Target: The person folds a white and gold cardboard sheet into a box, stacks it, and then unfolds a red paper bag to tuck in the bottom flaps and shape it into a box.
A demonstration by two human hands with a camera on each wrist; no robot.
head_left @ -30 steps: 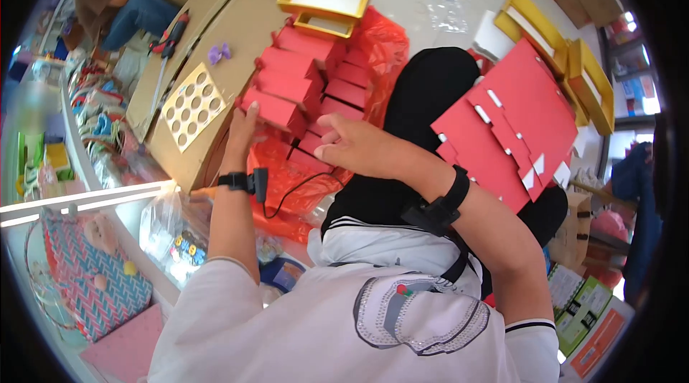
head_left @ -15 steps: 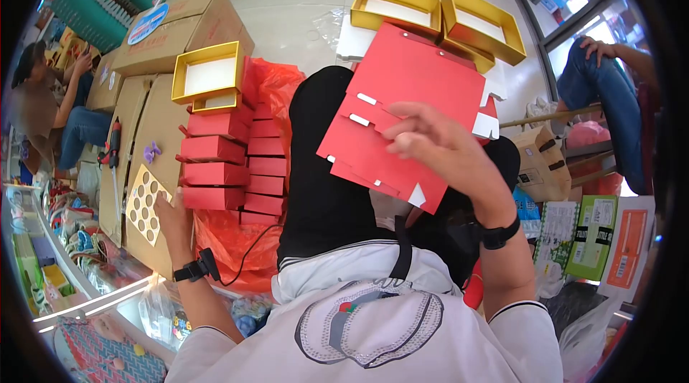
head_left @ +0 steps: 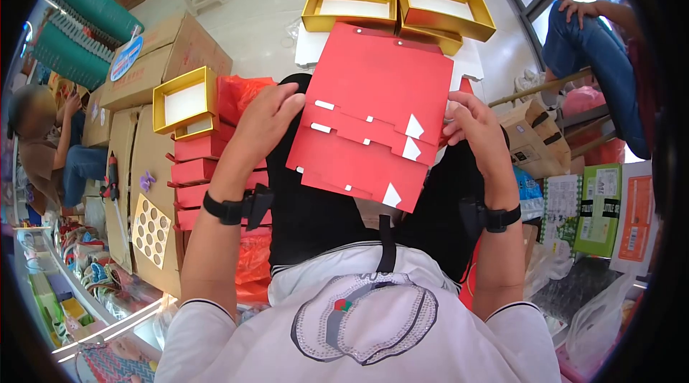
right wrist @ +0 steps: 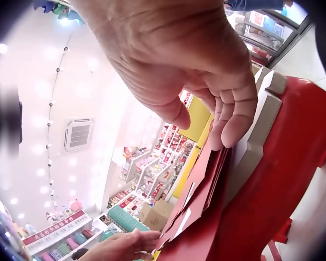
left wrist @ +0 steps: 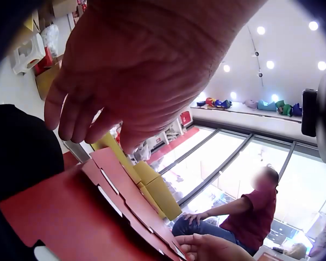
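A stack of red die-cut sheets with white slots lies across the person's lap. At its left side the left hand hovers with relaxed fingers, apart from the sheets; the left wrist view shows this hand above the red sheets. The right hand is at the stack's right edge, fingers loosely bent; in the right wrist view its fingertips come down at the edge of the sheets, and whether they touch cannot be told. Neither hand visibly grips anything.
Yellow trays stand beyond the sheets, another yellow tray at left above folded red boxes. A cardboard surface holds a card with round holes and a glue gun. People sit at both sides.
The left hand has moved from the red boxes and cardboard at left to beside the sheets. The right hand has shifted from over the sheets to their right edge. The head view has turned rightward.
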